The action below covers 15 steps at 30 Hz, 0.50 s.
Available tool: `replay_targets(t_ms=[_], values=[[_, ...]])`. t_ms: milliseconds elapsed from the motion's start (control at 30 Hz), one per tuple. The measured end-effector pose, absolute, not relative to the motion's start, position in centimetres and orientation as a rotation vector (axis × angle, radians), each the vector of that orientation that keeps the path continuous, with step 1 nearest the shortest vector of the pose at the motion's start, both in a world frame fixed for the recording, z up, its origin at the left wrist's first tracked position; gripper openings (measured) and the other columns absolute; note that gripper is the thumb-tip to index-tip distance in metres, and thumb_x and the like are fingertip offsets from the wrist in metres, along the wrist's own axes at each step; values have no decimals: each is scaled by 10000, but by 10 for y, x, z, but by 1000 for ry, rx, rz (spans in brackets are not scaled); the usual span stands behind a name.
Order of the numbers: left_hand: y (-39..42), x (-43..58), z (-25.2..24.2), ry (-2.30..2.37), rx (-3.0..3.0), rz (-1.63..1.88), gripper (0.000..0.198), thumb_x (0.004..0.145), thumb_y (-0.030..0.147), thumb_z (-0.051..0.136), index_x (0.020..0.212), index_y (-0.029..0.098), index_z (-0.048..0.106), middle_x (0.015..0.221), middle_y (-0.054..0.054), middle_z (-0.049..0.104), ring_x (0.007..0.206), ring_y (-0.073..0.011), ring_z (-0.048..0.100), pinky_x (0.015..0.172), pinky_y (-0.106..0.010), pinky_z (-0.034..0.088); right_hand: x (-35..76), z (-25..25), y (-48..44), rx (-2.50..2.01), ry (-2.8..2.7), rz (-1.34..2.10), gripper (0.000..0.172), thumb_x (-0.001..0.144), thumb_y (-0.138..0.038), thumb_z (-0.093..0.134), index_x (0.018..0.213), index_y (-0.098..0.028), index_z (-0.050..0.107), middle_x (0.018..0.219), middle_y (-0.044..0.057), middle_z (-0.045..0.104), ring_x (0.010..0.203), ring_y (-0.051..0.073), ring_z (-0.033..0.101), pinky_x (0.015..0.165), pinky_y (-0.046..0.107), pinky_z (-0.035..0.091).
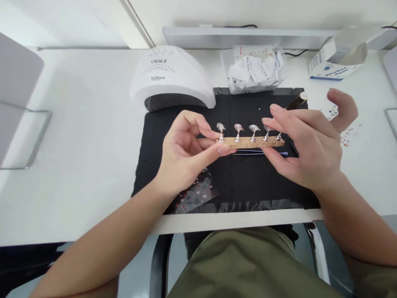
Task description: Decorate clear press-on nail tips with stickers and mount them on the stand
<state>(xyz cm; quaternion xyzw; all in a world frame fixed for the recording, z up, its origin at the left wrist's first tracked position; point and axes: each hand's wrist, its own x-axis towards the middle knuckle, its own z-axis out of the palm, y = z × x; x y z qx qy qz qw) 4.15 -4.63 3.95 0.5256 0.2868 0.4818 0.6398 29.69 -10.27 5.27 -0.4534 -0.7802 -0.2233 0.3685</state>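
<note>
A wooden nail-tip display stand (245,143) is held up level over the black mat (242,178). Several small metal posts rise from it, each topped by a shiny nail tip (238,127). My left hand (189,153) pinches the stand's left end, thumb in front and fingers behind. At the right end, my right hand (310,145) has its thumb against the stand's lower front edge. Its fingertips are by the nail tips there, partly hiding them; the little finger sticks out. Beneath the stand lie slim purple tweezers (283,153).
A white nail lamp (173,78) stands behind the mat. Beside it are a clear bin (225,68) of alcohol pad packets and an opened alcohol pads box (330,66). A dark, pale-ended tube (296,102) shows behind my right hand. A clear sticker sheet (198,192) lies near the front.
</note>
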Motion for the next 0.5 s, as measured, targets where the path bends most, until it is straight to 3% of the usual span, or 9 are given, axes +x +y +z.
replay_targets(t_ms=[167, 333, 500], values=[[-46, 41, 41, 634, 1182, 1081, 414, 831, 235, 1075, 951, 251, 679, 922, 39, 776, 770, -154, 866, 813, -293, 814, 299, 54, -103, -1180, -2024, -597, 596, 1057, -220, 688, 1620, -370, 559, 919, -84, 851, 844, 226, 829, 1322, 662, 509], [-47, 40, 42, 646, 1194, 1090, 424, 822, 267, 1082, 931, 255, 673, 894, 32, 793, 769, -178, 873, 760, -304, 814, 298, 56, -104, -1109, -2038, -523, 670, 1017, -189, 734, 1654, -317, 572, 933, -63, 857, 883, 237, 839, 1401, 640, 458], [-47, 40, 42, 635, 1172, 1091, 443, 825, 269, 1087, 934, 248, 657, 889, 36, 778, 751, -147, 851, 770, -276, 805, 296, 59, -105, -1091, -2046, -458, 695, 1025, -173, 722, 1684, -320, 558, 912, -59, 842, 898, 242, 837, 1408, 650, 465]])
